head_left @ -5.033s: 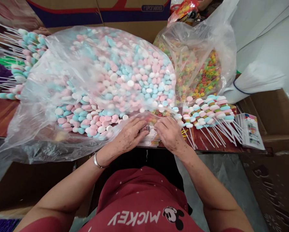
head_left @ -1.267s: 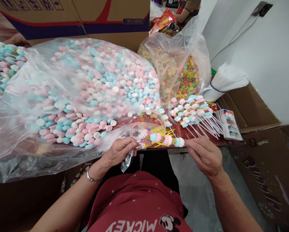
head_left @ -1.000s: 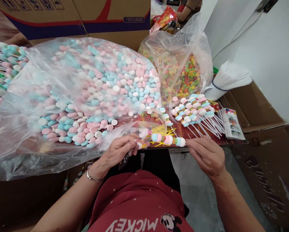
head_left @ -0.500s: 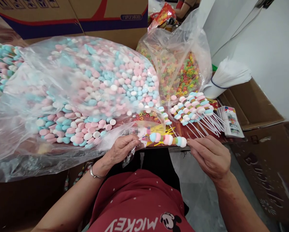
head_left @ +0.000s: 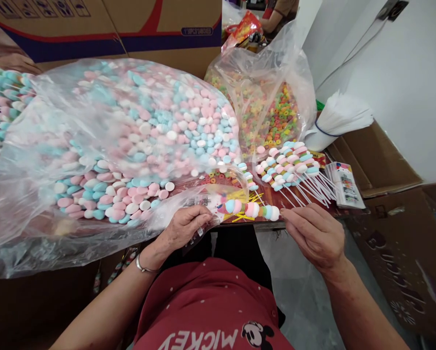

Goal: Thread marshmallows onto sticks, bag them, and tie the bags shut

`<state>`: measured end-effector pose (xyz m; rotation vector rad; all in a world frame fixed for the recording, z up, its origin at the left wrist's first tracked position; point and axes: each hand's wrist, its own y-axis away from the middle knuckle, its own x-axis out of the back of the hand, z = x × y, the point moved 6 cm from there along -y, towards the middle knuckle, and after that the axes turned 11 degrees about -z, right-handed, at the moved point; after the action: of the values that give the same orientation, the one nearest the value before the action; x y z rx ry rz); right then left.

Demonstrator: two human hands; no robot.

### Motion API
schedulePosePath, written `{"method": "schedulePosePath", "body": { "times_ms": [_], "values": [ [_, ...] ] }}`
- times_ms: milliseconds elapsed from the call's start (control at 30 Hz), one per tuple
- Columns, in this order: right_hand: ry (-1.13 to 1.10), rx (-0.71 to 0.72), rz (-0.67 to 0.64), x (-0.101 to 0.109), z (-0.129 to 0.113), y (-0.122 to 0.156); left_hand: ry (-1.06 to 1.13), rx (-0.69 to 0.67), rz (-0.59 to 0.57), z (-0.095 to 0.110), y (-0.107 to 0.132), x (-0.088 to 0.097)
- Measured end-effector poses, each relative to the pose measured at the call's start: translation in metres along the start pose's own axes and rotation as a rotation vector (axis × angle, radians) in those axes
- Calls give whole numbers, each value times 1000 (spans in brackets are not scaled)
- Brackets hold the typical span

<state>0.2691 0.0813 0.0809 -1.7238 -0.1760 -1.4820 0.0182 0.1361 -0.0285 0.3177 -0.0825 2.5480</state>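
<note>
My left hand (head_left: pixel 189 224) is closed, pinching the edge of a clear printed plastic bag (head_left: pixel 200 234) near the table's front edge. Between my hands lies a skewer of pink, blue and white marshmallows (head_left: pixel 252 210) with small gummy rings among them. Its left end is at the bag; whether it is inside I cannot tell. My right hand (head_left: pixel 314 236) pinches the skewer's right end, where the stick is mostly hidden by my fingers. Yellow twist ties (head_left: pixel 247 215) lie just behind the skewer. A pile of finished marshmallow skewers (head_left: pixel 288 165) rests farther back on the right.
A large clear bag of marshmallows (head_left: pixel 137 121) covers the left of the table, loose ones spilling forward. Behind are a bag of gummy rings (head_left: pixel 276 109) and a carton (head_left: pixel 166 36). A mug of white sticks (head_left: pixel 322 138), packets (head_left: pixel 343 184) and open cardboard boxes (head_left: pixel 385 165) stand right.
The view has shifted slightly. The skewer sits a touch farther left, its left end closer to the bag; both hands keep their grips.
</note>
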Motion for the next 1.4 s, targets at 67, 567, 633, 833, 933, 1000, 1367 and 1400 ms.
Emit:
{"method": "schedulePosePath", "body": {
  "times_ms": [67, 567, 633, 833, 933, 1000, 1367, 1400],
  "values": [
    [3, -18, 16, 1, 1, 0, -8, 1, -4, 0, 0, 0],
    [57, 27, 26, -5, -1, 6, 92, 134, -35, -1, -2, -2],
    [52, 46, 22, -5, -2, 7, 118, 157, -48, -2, -3, -2],
    [59, 124, -41, 2, -1, 8, 123, 213, -149, 2, -7, -2],
    [48, 161, -85, 5, -1, 8, 123, 281, -192, 2, -6, -2],
    [32, 170, -101, 6, 0, 9, 134, 292, -218, 3, -6, -3],
    [-5, 148, -124, -3, 8, 9, 97, 104, -336, 7, -8, -4],
    [-9, 142, -119, -5, 8, 8, 95, 86, -353, 9, -8, -5]
  ]
}}
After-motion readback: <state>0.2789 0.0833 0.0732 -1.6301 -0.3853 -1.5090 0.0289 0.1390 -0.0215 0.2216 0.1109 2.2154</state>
